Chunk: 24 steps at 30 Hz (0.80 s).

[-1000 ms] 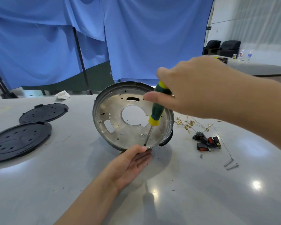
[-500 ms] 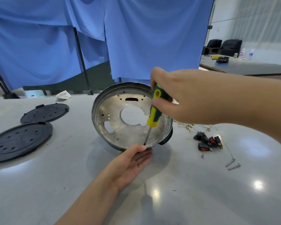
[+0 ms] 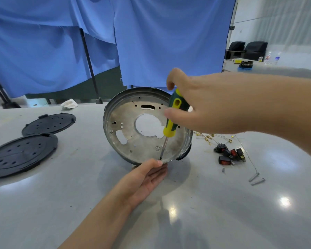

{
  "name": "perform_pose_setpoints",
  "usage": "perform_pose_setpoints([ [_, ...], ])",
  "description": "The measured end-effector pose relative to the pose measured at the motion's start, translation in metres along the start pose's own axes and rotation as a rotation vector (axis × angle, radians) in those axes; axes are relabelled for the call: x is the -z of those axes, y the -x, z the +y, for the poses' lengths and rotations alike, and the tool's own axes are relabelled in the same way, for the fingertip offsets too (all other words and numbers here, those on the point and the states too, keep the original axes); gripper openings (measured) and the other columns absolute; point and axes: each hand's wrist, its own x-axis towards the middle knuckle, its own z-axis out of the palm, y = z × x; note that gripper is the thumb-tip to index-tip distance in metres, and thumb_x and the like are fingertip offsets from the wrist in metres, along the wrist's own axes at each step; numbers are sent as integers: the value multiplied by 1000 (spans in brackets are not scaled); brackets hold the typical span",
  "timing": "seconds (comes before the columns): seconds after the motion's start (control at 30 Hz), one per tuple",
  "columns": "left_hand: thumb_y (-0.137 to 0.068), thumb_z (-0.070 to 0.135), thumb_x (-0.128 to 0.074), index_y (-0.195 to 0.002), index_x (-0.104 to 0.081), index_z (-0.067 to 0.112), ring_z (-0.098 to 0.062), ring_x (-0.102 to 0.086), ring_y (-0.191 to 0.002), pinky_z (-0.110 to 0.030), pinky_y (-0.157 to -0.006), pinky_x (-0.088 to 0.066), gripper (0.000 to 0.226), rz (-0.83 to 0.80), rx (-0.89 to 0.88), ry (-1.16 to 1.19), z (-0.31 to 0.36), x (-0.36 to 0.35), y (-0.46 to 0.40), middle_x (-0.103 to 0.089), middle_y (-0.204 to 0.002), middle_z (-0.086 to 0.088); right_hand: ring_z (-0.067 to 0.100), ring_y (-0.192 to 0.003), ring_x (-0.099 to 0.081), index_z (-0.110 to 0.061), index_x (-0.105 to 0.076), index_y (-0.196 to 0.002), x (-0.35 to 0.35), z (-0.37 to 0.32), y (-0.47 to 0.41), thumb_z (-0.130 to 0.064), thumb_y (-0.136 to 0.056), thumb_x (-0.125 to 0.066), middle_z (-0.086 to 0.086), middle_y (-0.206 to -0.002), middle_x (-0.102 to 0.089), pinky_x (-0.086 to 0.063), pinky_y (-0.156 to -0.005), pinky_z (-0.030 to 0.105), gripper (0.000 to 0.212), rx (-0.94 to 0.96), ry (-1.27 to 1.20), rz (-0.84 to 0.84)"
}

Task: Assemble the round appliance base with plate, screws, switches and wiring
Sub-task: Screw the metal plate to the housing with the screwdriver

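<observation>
The round metal appliance base (image 3: 133,139) stands tilted on its edge on the table, its open inside facing me, with a large centre hole and several small holes. My right hand (image 3: 201,105) grips a green and yellow screwdriver (image 3: 172,119), whose tip sits at the base's lower rim. My left hand (image 3: 145,178) lies palm up under that rim, thumb tip touching it beside the screwdriver tip. Black and red switches (image 3: 229,155) lie to the right with thin wires (image 3: 210,137) and two loose screws (image 3: 256,179).
Two black round perforated plates (image 3: 23,155) (image 3: 50,123) lie at the left of the grey table. A crumpled white tissue (image 3: 69,103) sits at the far edge. Blue cloth hangs behind on a black stand. Another table with chairs stands far right.
My right hand has turned and dropped a little on the screwdriver handle, the shaft staying at the lower rim. My left hand and the base have held still.
</observation>
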Motion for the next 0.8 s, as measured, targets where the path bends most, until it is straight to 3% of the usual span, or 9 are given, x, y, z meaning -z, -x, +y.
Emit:
perform_pose_setpoints([
  [0.07,-61,2,-70,-101,-65,-10,-30,-70,-102,-37,-89,-57,43,6,-1,4,0,1,-1,-69,-110,-27,16,-45,-37,-18,-38,-97,-2,0,-1,-47,-93,-35,-1,-56,-41,-24,-44,29,29,37,-37,2],
  [0.17,-62,1,-70,-92,-71,-11,-31,-70,-102,-39,-91,-54,32,3,11,16,0,1,-2,-69,-110,-29,15,-42,-33,-15,-36,-69,0,-2,-1,-63,-90,-22,0,-52,-39,-16,-44,26,54,31,185,115],
  [0.23,-62,1,-70,-82,-76,-8,-31,-70,-102,-39,-90,-57,22,-5,15,4,0,1,-1,-69,-109,-28,15,-44,-37,-15,-36,-78,-1,-1,-1,-67,-86,-19,-1,-58,-45,-17,-44,27,55,19,191,111],
  [0.33,-61,1,-71,-81,-76,-8,-32,-69,-103,-38,-87,-58,22,6,12,0,1,1,-1,-69,-109,-29,16,-47,-42,-20,-32,-100,-5,0,-1,-48,-91,-35,-1,-66,-49,-28,-44,29,29,46,-30,13],
  [0.47,-63,-7,-76,-100,-66,-11,-32,-69,-104,-38,-88,-54,39,17,12,8,1,1,-1,-69,-110,-28,16,-42,-33,-13,-35,-72,-2,-4,1,-60,-92,-25,1,-51,-38,-17,-44,26,52,3,175,118],
  [0.53,-63,-7,-75,-101,-65,-10,-32,-69,-105,-38,-89,-54,40,15,7,4,1,1,-1,-68,-111,-28,16,-45,-37,-14,-38,-84,-2,-4,4,-64,-89,-22,0,-57,-43,-18,-45,28,53,4,150,97],
  [0.6,-61,-2,-74,-100,-65,-10,-32,-68,-107,-37,-87,-58,40,22,-1,10,1,1,-2,-69,-110,-28,16,-48,-42,-19,-32,-102,-5,-4,4,-52,-92,-29,-2,-65,-47,-25,-45,29,34,33,-6,38],
  [0.67,-60,3,-71,-99,-65,-10,-32,-68,-107,-36,-85,-58,41,30,-6,22,1,1,-3,-69,-109,-28,18,-46,-39,-17,-30,-95,-6,-5,3,-42,-94,-33,0,-61,-44,-26,-45,29,26,74,-32,51],
  [0.8,-60,3,-70,-86,-74,-7,-31,-68,-106,-37,-86,-58,28,23,5,-6,1,1,-2,-69,-109,-27,16,-43,-34,-13,-38,-75,-2,-4,3,-61,-87,-17,0,-52,-39,-16,-45,28,54,9,143,104],
])
